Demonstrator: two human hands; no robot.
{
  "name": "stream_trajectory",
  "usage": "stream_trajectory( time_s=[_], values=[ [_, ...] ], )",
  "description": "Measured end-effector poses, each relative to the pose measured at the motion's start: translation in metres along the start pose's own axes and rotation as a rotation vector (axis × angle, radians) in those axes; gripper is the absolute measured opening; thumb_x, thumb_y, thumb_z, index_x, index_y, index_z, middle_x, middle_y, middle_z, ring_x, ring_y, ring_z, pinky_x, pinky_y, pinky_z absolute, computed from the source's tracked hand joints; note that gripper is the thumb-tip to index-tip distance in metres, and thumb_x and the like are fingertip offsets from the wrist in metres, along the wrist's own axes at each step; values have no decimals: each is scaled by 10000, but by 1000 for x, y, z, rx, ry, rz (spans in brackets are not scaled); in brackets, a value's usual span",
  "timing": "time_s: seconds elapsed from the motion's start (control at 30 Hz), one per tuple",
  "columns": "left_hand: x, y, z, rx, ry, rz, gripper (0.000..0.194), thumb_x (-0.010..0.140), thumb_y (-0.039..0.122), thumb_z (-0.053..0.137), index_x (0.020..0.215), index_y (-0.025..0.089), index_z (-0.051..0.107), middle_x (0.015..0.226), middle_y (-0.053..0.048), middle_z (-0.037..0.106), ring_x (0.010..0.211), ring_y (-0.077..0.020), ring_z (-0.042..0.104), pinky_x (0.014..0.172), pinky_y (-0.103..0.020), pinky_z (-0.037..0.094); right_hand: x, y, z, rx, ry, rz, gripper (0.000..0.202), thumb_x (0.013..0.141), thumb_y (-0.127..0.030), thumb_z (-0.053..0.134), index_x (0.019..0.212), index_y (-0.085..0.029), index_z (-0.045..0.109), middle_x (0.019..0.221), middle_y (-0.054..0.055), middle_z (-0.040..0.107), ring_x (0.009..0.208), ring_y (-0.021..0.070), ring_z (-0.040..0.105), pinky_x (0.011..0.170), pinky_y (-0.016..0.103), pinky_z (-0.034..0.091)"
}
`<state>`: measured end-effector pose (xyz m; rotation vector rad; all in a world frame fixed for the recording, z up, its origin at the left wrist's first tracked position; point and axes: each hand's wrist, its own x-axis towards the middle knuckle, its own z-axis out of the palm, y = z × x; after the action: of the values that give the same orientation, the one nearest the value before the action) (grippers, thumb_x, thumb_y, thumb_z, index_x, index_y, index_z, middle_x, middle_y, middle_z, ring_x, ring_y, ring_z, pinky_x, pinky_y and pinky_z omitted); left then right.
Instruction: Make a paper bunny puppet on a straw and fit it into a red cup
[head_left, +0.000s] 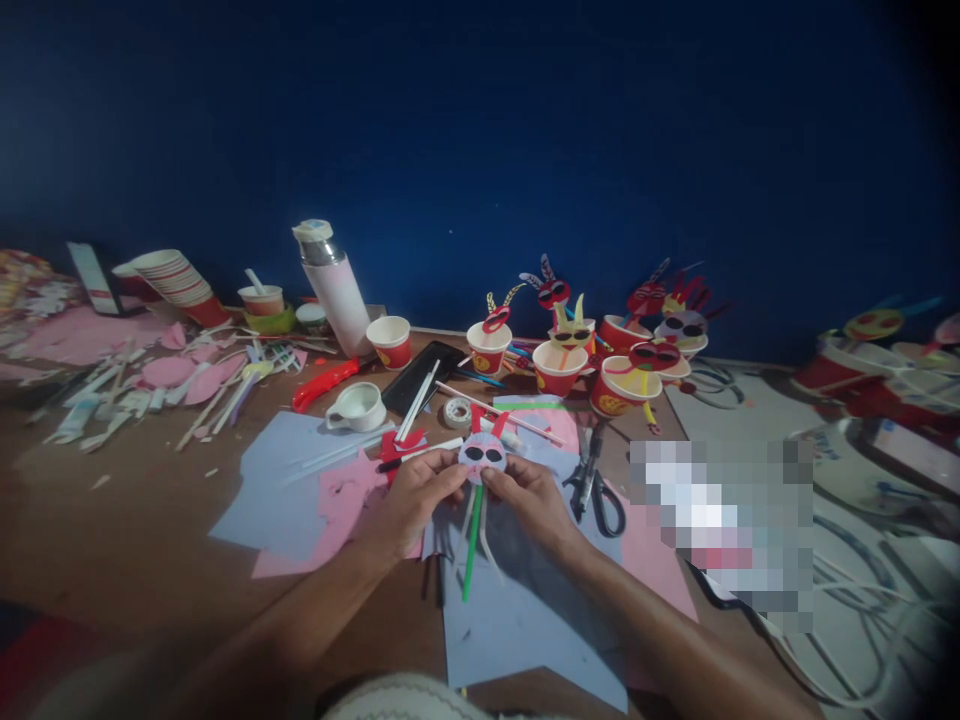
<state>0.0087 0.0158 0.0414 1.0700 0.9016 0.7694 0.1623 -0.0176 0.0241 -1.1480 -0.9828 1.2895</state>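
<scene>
1 dark blue wall (450,180) stands behind the far edge of the brown table (172,540). The light is dim, fading toward the corners.

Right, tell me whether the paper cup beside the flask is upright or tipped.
Upright: the paper cup stands beside the flask, its rim facing up and its narrower red end down.

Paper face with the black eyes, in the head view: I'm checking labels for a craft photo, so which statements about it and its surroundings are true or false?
1. Left hand and right hand both hold the paper face. True.
2. The straw below it is red. False: the straw is green.
3. Tape lies beyond it. True.
4. The right hand holds the scissors. False: the scissors lie beside that hand.
</scene>
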Motion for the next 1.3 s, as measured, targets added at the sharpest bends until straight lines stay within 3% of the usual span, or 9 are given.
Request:
stream_trajectory(
  time_s=[0.23, 0.57, 0.73, 1.03, 1.3],
  values=[
    [1, -1, 0, -22, 62, -15, 262, 688, 366, 713, 734, 123, 626, 578, 21, 568, 526, -75, 486, 534, -192, 376, -1, 1, 2, -3, -13, 6, 345, 685, -445, 683, 550, -163, 537, 517, -27, 503, 502, 90, 411, 498, 234, 323],
    [-2, 1, 4, -42, 11, -32, 271, 681, 355, 725, 758, 122, 610, 597, 11, 585, 536, -81, 500, 532, -192, 364, -2, 3, 2, -4, -3, 10, 344, 690, -446, 681, 553, -165, 539, 514, -34, 482, 494, 88, 392, 491, 235, 301],
    [-4, 3, 6, -36, -75, -56, 301, 691, 334, 717, 889, 141, 598, 738, -12, 613, 632, -109, 556, 596, -216, 408, -1, 1, 1, -1, 24, 1, 341, 702, -452, 670, 559, -169, 545, 526, -29, 482, 505, 97, 397, 504, 248, 300],
    [0, -11, -1, 88, -54, -107, 159, 694, 249, 692, 701, 137, 580, 567, 46, 492, 470, -46, 390, 468, -182, 270, 1, 7, -2, -12, 67, -24, 333, 766, -438, 634, 586, -166, 567, 537, -34, 471, 515, 95, 380, 518, 250, 293],
    [-3, 2, 7, 41, -4, -104, 197, 649, 291, 696, 710, 137, 589, 583, 25, 521, 532, -93, 485, 523, -210, 345, -3, 1, 1, 3, 38, -20, 467, 867, -550, 458, 636, -169, 598, 573, 19, 580, 545, 126, 482, 561, 266, 354]
  ],
)
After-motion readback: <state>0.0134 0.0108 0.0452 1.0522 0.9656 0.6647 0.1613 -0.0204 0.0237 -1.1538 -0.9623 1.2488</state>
